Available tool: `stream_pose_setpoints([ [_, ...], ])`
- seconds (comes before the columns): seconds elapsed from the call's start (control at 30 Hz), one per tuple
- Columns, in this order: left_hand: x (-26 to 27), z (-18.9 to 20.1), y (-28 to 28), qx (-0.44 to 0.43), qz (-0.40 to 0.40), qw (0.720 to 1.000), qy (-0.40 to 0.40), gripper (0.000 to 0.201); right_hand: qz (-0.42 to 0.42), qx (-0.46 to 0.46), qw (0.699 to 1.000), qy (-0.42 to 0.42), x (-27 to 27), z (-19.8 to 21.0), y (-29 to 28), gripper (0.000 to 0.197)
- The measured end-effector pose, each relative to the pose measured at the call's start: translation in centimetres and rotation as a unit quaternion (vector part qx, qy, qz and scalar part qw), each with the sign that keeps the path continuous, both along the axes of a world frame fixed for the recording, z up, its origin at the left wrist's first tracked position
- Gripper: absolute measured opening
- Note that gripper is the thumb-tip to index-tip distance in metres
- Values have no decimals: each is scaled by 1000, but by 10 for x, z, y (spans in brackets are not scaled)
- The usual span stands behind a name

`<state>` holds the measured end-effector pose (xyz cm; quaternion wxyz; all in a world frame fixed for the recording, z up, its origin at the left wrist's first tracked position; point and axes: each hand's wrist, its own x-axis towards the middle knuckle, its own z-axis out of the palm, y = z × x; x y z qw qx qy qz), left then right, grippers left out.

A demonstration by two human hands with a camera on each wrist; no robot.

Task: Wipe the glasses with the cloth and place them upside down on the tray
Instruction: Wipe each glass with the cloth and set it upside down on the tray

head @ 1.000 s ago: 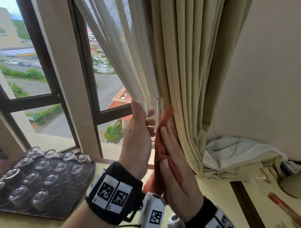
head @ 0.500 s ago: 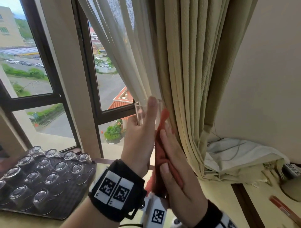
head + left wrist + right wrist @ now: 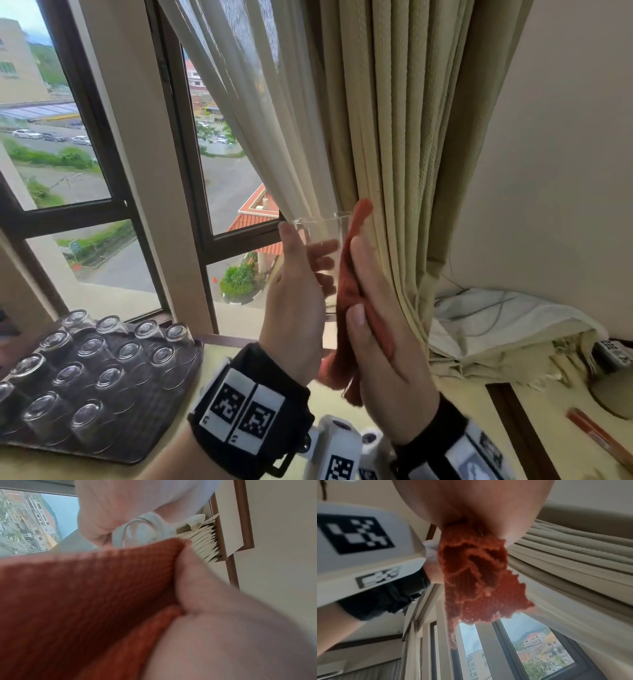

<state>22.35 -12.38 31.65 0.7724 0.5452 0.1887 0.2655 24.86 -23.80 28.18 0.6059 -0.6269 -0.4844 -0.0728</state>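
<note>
My left hand (image 3: 298, 287) grips a clear glass (image 3: 322, 246) upright in front of the curtain, thumb near the rim and fingers showing through the wall. My right hand (image 3: 380, 342) pinches a rust-red cloth (image 3: 349, 294) under its thumb and presses it flat against the glass's right side. The cloth's tip sticks up past the rim. In the left wrist view the glass's base (image 3: 140, 532) shows beyond the cloth (image 3: 85, 595). The cloth (image 3: 476, 574) hangs from my palm in the right wrist view. A dark tray (image 3: 150, 428) lies at lower left.
Several glasses (image 3: 109, 377) stand upside down in rows on the tray. A beige curtain (image 3: 394, 137) hangs right behind my hands, with the window frame (image 3: 191, 171) to the left. A crumpled white sheet (image 3: 496, 318) and a red stick (image 3: 596, 435) lie at the right.
My left thumb slid up past the rim and back down as the glass shifted in my grip. The cloth rubbed along the side and its tip now stands higher.
</note>
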Motion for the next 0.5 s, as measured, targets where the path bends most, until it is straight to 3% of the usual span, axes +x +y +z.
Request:
stream_pose_setpoints([
  [0.07,-1,0,7,-7,22,1000,4,84,7,-19,1000,-10,-5,-19,-1,59],
  [0.13,-3,0,8,12,36,999,15,81,12,-15,999,38,-6,-27,0,57],
  [0.23,-5,-2,1,43,35,998,17,77,16,26,991,131,4,-15,6,53],
  [0.3,-4,-4,-7,46,21,999,21,78,5,64,988,139,12,1,8,53],
  [0.4,-6,-3,-13,29,-12,999,13,85,4,64,995,75,9,20,10,56],
  [0.5,-7,-1,-3,13,-30,999,-19,87,10,2,1000,-10,-5,7,3,57],
])
